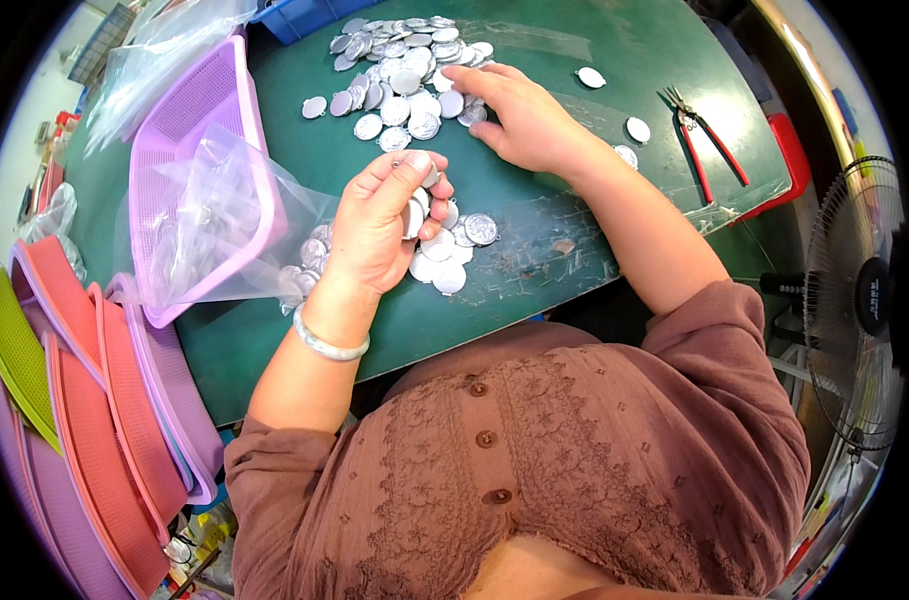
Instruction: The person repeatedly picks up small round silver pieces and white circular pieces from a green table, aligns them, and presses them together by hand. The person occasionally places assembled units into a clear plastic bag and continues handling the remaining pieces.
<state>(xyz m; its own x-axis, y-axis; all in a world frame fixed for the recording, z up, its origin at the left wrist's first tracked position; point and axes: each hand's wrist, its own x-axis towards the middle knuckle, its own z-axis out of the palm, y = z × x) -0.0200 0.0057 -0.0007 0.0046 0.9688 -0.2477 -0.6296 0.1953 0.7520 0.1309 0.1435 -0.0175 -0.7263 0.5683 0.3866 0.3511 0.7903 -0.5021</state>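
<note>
My left hand (pixel 373 215) is closed around several round silver metal pendants (pixel 413 218), the thumb pressing on top. Farther off, my right hand (pixel 525 115) lies with its fingers apart at the right side of a big heap of silver pendants (pixel 398 82); its fingertips touch the heap. Below the left hand is a smaller cluster of pendants (pixel 445 262). More pendants (pixel 310 262) lie by the left wrist, at the mouth of a clear plastic bag (pixel 215 200). Single pendants (pixel 638 129) are scattered to the right.
The bag drapes over a purple plastic basket (pixel 260 130) on the green table (pixel 555 270). Red-handled pliers (pixel 703 145) rest at the right. Stacked pink and purple baskets (pixel 105 400) stand at the left, a blue bin (pixel 300 15) at the back, and a fan (pixel 855 300) at right.
</note>
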